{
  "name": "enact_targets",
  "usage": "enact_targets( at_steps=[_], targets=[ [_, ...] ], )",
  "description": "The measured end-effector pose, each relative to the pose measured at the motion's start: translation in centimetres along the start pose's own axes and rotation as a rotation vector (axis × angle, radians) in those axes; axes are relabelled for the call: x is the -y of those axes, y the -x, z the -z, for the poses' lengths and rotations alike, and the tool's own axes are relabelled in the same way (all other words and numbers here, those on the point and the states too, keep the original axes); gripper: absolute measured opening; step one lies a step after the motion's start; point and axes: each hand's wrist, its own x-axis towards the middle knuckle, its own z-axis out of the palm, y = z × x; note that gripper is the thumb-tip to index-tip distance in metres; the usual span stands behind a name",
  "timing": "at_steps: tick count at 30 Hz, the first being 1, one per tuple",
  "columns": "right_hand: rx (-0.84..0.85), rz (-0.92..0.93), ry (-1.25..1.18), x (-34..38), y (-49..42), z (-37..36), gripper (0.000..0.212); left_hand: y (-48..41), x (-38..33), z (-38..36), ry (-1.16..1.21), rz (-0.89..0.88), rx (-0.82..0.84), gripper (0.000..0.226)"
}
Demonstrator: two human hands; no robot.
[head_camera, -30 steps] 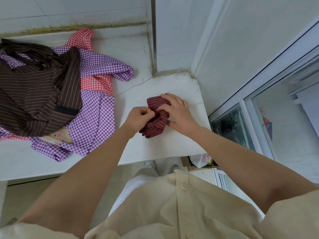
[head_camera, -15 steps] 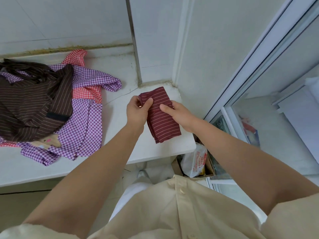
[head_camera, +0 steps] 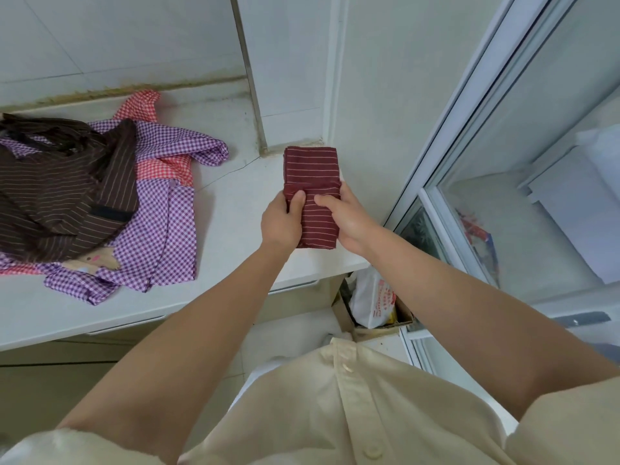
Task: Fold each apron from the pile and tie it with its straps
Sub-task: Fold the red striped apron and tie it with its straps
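Person in pale cream button-front shirt (head_camera: 302,414) w/ small matching buttons (head_camera: 346,368) down centre; sleeves (head_camera: 570,421) end high on arms, leaving forearms (head_camera: 208,330), left hand (head_camera: 281,221) & right hand (head_camera: 352,223) bare. White garment (head_camera: 258,380) shows below hem.

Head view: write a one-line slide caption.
Folded maroon apron gripped by left hand and right hand, beside the unfolded pile.

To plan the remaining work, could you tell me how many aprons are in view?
3 for certain: the folded maroon apron at right, the brown striped apron atop the left pile, the purple checked apron beneath it. The red checked cloth may be a fourth.
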Motion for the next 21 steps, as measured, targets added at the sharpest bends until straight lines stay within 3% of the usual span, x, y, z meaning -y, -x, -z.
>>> enact_targets(
  at_steps=[3, 6, 8, 10, 13, 15, 17, 19, 21],
  targets=[
    [0.003, -0.026, -0.030, -0.7, 1.4, -1.0, 0.035, 1.7, 0.1, 1.3, -0.074, -0.080, -0.035, 0.030],
    [-0.152, 0.109, 0.053, -2.0, 2.6, -1.7, 0.023, 3.5, 0.3, 2.7, 0.143, 0.085, 0.201, 0.037],
    [-0.231, 0.190, 0.100, -2.9, 3.3, -2.1, 0.021, 4.8, 0.6, 3.3, 0.153, 0.141, 0.312, 0.045],
    [-0.240, 0.195, 0.088, -3.5, 4.3, -2.2, 0.029, 5.8, 0.8, 3.5, 0.042, 0.006, 0.268, 0.037],
    [-0.204, 0.099, -0.064, -3.8, 6.0, -2.1, 0.047, 6.8, 1.3, 3.6, -0.308, -0.333, 0.131, 0.027],
    [-0.253, 0.118, -0.101, -4.0, 6.7, -1.7, 0.043, 7.5, 1.2, 3.3, -0.456, -0.428, 0.122, 0.027],
    [-0.315, 0.166, -0.080, -3.7, 7.4, -1.2, 0.034, 7.9, 0.5, 2.8, -0.315, -0.270, 0.220, 0.035],
    [-0.343, 0.219, -0.043, -3.1, 7.7, -0.7, 0.028, 8.0, -0.3, 2.6, 0.026, 0.041, 0.416, 0.044],
    [-0.344, 0.271, -0.026, -2.0, 8.1, 0.0, 0.023, 7.7, -1.0, 2.3, 0.137, 0.073, 0.513, 0.041]
  ],
)
